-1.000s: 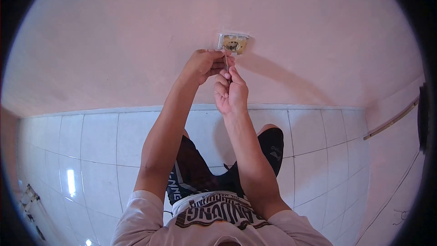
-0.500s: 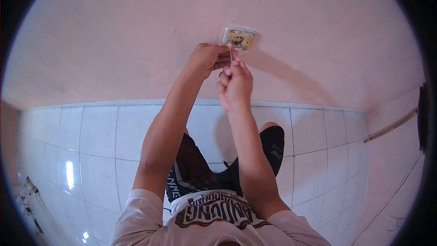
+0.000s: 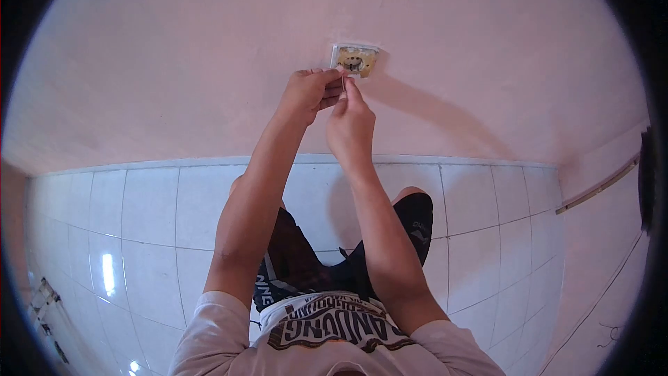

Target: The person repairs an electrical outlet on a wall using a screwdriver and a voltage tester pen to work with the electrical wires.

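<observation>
Pink wall (image 3: 209, 49) carries one open socket box (image 3: 355, 60), its inner fittings exposed. Two hands meet just below it: the left hand (image 3: 308, 94) and right hand (image 3: 351, 125) each pinch one thin tool (image 3: 344, 85) in a clenched grip, its tip at the box.

The socket (image 3: 355, 60) sits in the wall (image 3: 209, 49), above the tiled floor (image 3: 139, 223). Both hands meet just below it (left hand (image 3: 308, 92) left of right hand (image 3: 350, 125)).

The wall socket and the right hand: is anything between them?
In the head view, a thin metal tool runs from the right hand up to the open wall socket; the left hand steadies it.
</observation>
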A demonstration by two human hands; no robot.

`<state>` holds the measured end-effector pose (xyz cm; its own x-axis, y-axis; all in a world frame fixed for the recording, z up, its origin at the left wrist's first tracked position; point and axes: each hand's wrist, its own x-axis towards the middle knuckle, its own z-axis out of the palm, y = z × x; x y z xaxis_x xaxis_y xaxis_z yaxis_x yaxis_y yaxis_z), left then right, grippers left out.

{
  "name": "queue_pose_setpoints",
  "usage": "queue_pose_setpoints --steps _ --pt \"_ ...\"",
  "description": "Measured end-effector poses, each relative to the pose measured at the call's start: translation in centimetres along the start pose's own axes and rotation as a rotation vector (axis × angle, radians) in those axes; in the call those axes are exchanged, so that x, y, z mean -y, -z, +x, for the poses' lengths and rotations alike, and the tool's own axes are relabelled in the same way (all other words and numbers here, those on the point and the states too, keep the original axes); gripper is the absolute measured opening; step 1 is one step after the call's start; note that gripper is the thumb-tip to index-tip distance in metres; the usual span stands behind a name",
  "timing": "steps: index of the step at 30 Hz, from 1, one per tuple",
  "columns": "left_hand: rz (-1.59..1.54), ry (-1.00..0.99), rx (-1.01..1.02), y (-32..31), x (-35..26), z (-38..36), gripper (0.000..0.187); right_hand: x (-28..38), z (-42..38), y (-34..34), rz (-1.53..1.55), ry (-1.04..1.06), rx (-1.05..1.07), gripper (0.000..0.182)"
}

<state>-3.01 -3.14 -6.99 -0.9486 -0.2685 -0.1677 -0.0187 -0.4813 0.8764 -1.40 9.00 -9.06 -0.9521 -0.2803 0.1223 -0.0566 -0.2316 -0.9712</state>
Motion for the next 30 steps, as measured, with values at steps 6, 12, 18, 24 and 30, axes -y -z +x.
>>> queue_pose_setpoints --steps 6,12,18,24,30 --pt "-0.003 0.061 0.101 1.8 0.5 0.3 0.028 1.4 -0.8 -0.2 0.766 -0.358 0.046 0.034" --pt "-0.071 0.119 0.087 1.6 0.9 0.7 0.033 2.1 0.0 0.1 -0.200 -0.045 -0.046 0.037" --pt "-0.186 0.209 0.144 1.2 1.6 2.3 0.046 0.0 1.0 -0.2 -0.845 0.406 -0.109 0.037" --pt "-0.106 0.179 0.120 0.8 2.1 3.0 0.066 0.3 0.5 -0.2 0.279 -0.239 0.016 0.032" --pt "-0.269 0.187 0.209 0.9 0.7 1.1 0.045 1.0 0.6 0.3 0.936 -0.412 0.141 0.022"
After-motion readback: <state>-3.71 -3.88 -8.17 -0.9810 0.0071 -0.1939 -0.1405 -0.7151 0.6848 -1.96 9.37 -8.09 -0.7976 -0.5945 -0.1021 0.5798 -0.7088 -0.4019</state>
